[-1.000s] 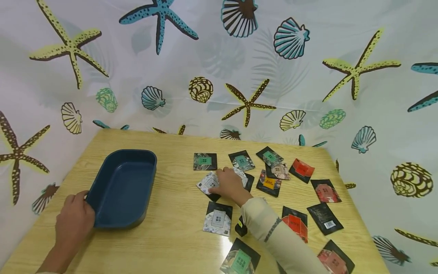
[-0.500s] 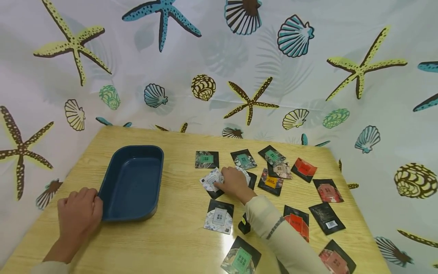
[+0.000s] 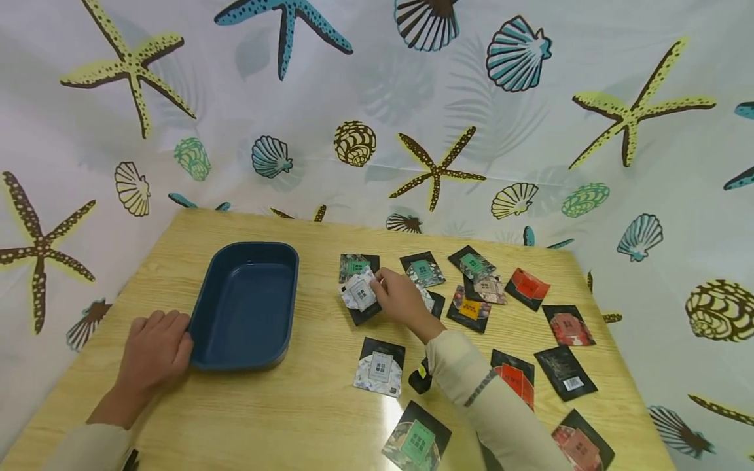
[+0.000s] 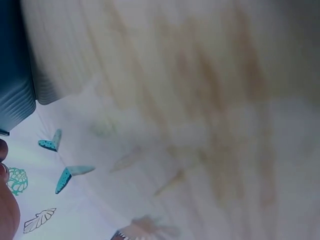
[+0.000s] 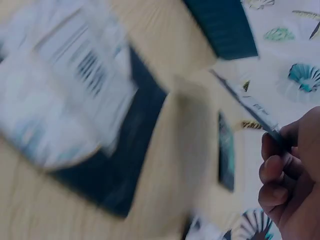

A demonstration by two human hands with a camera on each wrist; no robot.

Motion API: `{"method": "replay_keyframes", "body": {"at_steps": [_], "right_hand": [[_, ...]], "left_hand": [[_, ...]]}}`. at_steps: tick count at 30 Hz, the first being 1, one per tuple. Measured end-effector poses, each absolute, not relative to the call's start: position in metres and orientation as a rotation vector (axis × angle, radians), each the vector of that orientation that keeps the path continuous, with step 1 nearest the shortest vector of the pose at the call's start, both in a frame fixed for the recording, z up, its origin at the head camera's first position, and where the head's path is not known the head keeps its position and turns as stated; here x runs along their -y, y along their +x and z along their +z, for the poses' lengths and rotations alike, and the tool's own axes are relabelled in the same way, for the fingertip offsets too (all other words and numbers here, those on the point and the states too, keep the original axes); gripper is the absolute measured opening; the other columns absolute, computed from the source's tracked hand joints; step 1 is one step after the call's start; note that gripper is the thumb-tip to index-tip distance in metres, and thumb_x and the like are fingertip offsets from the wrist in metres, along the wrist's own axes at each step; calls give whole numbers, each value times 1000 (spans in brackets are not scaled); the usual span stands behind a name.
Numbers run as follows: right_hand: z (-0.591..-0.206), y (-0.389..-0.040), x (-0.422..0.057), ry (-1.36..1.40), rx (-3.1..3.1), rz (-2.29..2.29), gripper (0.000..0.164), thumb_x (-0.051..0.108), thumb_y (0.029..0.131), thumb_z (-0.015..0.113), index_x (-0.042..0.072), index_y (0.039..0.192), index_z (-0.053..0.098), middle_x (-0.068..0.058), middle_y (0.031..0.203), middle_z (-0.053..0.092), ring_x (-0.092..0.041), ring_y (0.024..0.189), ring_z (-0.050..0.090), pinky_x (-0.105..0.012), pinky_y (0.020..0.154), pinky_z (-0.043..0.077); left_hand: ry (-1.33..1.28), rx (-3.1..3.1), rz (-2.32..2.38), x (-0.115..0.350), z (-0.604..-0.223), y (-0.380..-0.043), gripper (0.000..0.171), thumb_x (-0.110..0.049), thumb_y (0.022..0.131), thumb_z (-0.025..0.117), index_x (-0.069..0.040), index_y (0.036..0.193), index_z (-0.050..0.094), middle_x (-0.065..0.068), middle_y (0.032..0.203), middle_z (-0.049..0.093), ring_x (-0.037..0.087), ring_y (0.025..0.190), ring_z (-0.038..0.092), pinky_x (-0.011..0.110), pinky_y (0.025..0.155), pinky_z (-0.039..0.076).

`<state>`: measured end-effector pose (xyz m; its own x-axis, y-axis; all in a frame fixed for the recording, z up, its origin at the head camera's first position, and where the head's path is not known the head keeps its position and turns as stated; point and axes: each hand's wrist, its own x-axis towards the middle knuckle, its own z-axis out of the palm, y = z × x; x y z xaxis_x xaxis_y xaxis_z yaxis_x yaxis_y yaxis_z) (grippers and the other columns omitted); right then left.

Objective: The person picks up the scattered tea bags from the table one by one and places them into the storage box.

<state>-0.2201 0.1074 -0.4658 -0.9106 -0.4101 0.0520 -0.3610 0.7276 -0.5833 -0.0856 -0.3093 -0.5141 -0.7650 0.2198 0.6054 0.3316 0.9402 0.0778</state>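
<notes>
A dark blue tray (image 3: pixel 244 320) stands on the left half of the wooden table. My left hand (image 3: pixel 156 353) grips its left rim with curled fingers; in the left wrist view only a bit of that hand (image 4: pixel 6 207) shows beside the tray's corner. Between thumb and fingers, my right hand (image 3: pixel 399 296) pinches a flat white-and-black sachet (image 3: pixel 359 291). From the right wrist view this sachet (image 5: pixel 250 107) is edge-on, raised above the table. Nearer me lies a similar white-and-black sachet (image 3: pixel 379 367), and another white one (image 3: pixel 425 297) is partly hidden behind the right hand.
Green-labelled sachets (image 3: pixel 423 269) lie at the back, red ones (image 3: pixel 528 288) to the right, and a green one (image 3: pixel 417 439) at the front. A small black object (image 3: pixel 421 377) shows beside the right sleeve. A patterned cloth (image 3: pixel 330 85) hangs behind the table.
My left hand and the tray have shifted to the right. The right hand has lifted the white-and-black sachet off the table, and it now partly covers the green-labelled one behind.
</notes>
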Motion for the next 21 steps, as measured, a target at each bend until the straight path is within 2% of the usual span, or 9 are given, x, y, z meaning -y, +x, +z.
{"method": "replay_keyframes", "body": {"at_steps": [5, 9, 14, 18, 21], "right_hand": [[-447, -218, -92, -666, -2731, -1173, 20, 23, 104, 49, 7, 97, 60, 2, 57, 43, -11, 46, 35, -25, 51, 32], [-436, -215, -77, -672, -2646, -1224, 20, 22, 104, 49, 6, 105, 61, 3, 53, 43, -11, 43, 44, -25, 48, 36], [-429, -213, -55, -718, -2613, -1184, 21, 21, 104, 49, 4, 107, 63, 4, 52, 44, -14, 46, 56, -24, 49, 44], [-425, -212, -36, -751, -2606, -1139, 23, 19, 103, 51, 3, 111, 65, -1, 55, 54, -18, 49, 62, -22, 51, 45], [-422, -212, -22, -786, -2633, -1065, 23, 18, 102, 52, 2, 107, 69, -7, 68, 66, -13, 55, 60, -21, 55, 42]], "left_hand": [[-427, 2499, -247, 306, -513, -92, 15, -13, 86, 37, -8, 73, 42, 3, 67, 37, 21, 62, 30, 36, 63, 21], [-439, 2514, -214, 301, -513, -96, 12, -13, 85, 39, -8, 74, 42, 4, 69, 37, 20, 61, 29, 33, 62, 19], [-440, 2539, -207, 295, -510, -99, 10, -12, 83, 43, -9, 73, 42, 4, 69, 37, 20, 60, 29, 32, 60, 19], [-468, 2533, -210, 291, -507, -102, 10, -10, 81, 45, -9, 72, 41, 3, 67, 35, 18, 59, 26, 29, 58, 19], [-485, 2513, -195, 289, -505, -105, 10, -10, 80, 46, -9, 72, 42, 3, 67, 35, 17, 58, 25, 28, 57, 18]]}}
